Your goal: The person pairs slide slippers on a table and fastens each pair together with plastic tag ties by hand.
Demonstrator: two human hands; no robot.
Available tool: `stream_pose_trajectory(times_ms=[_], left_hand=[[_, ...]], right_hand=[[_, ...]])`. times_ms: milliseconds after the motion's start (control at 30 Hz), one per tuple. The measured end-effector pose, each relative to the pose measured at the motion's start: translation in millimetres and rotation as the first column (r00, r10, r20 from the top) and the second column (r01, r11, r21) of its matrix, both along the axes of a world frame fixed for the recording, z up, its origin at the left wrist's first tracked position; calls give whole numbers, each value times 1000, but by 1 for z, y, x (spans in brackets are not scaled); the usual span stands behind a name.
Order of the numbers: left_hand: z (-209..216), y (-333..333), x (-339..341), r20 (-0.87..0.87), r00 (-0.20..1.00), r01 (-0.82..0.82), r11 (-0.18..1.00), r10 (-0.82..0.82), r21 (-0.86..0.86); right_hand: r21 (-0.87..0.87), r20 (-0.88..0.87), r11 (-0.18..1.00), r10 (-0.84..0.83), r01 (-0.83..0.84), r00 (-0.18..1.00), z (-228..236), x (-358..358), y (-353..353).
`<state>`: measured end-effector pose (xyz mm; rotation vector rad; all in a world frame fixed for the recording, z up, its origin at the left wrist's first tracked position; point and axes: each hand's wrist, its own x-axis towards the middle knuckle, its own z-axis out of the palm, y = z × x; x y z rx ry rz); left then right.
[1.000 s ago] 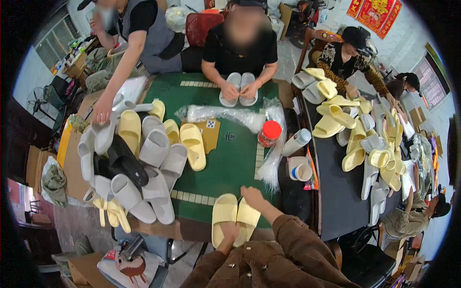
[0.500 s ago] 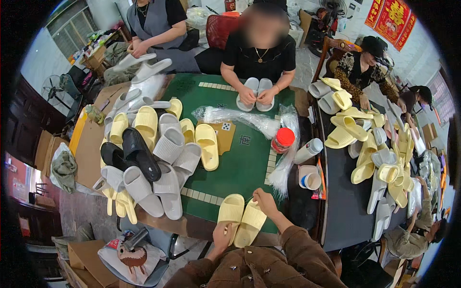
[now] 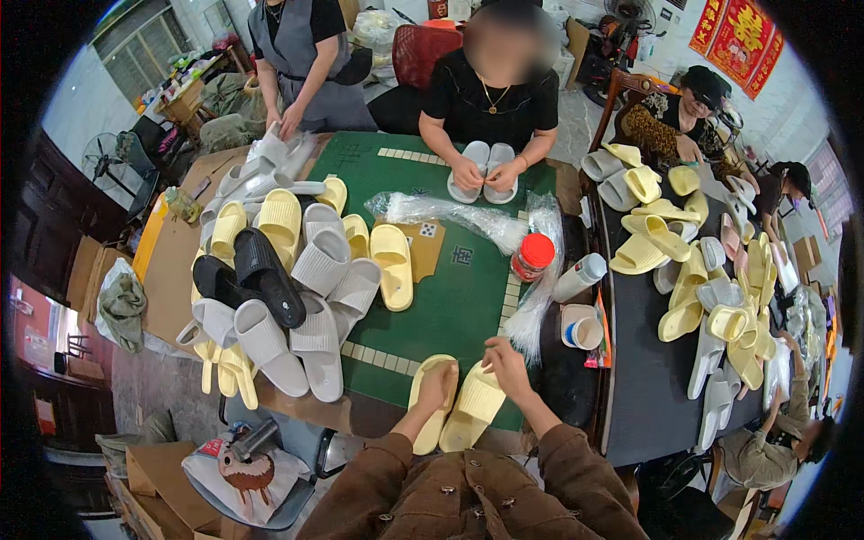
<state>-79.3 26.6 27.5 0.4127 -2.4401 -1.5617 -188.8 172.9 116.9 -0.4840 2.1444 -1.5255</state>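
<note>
A pair of pale yellow slippers lies side by side at the table's near edge, toes pointing away from me. Over the strap of the left yellow slipper (image 3: 430, 424) lies my left hand (image 3: 437, 387), its fingers closed around that part. My right hand (image 3: 507, 367) is at the far end of the right yellow slipper (image 3: 473, 411), thumb and fingers pinched together; whatever they hold is too small to make out. Across the table a person handles a pair of grey slippers (image 3: 483, 172).
Left of my hands rises a heap of grey, yellow and black slippers (image 3: 270, 279). A red-lidded jar (image 3: 533, 256), a white bottle (image 3: 580, 277), a cup (image 3: 585, 334) and clear plastic strands (image 3: 525, 328) stand or lie to the right. More slippers cover the dark side table (image 3: 648, 387), with people around.
My left hand has moved from the near side of the left slipper up onto its strap. My right hand has shifted slightly right. At far left, a standing person lowered grey slippers to the table.
</note>
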Motion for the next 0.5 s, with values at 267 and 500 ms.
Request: stream_pose_trajectory(times_ms=[267, 500], left_hand=[[12, 7, 2, 208, 978, 5, 999, 3, -41], [43, 22, 41, 48, 997, -60, 997, 58, 39]], right_hand=[[-111, 45, 994, 11, -6, 999, 37, 0, -10], [-518, -80, 810, -364, 273, 928, 138, -5, -4]])
